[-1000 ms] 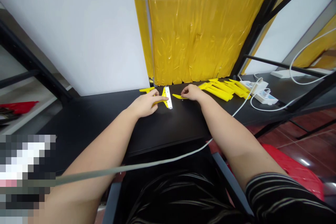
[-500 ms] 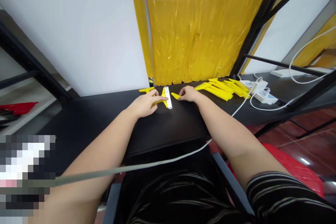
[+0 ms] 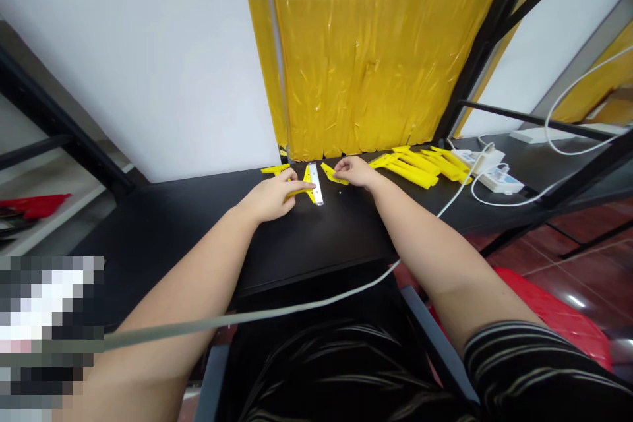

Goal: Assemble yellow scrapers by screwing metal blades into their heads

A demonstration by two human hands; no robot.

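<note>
Basically, yellow plastic sheeting (image 3: pixel 370 59) fills the back, with a big white panel (image 3: pixel 173 53) to its left and reddish floor tiles (image 3: pixel 588 247) at right. Black table (image 3: pixel 316 244) runs under it all, carrying a heap of yellow handles (image 3: pixel 413 170) and a white power strip (image 3: pixel 497 178) off to the right.

The left hand (image 3: pixel 270 200) hasn't really budged: closed around a yellow T-shaped handle (image 3: pixel 307 177), index finger laid on its silvery strip (image 3: pixel 314 175). What's new is the right hand (image 3: pixel 356 171), pinching a flat yellow plate (image 3: pixel 328 171). That's been turned so the face with holes shows, just beside the strip, so likely it's being oriented while the two parts stay apart. One tiny bit (image 3: pixel 339 192), too small to identify, now sits uncovered on the table.
</note>
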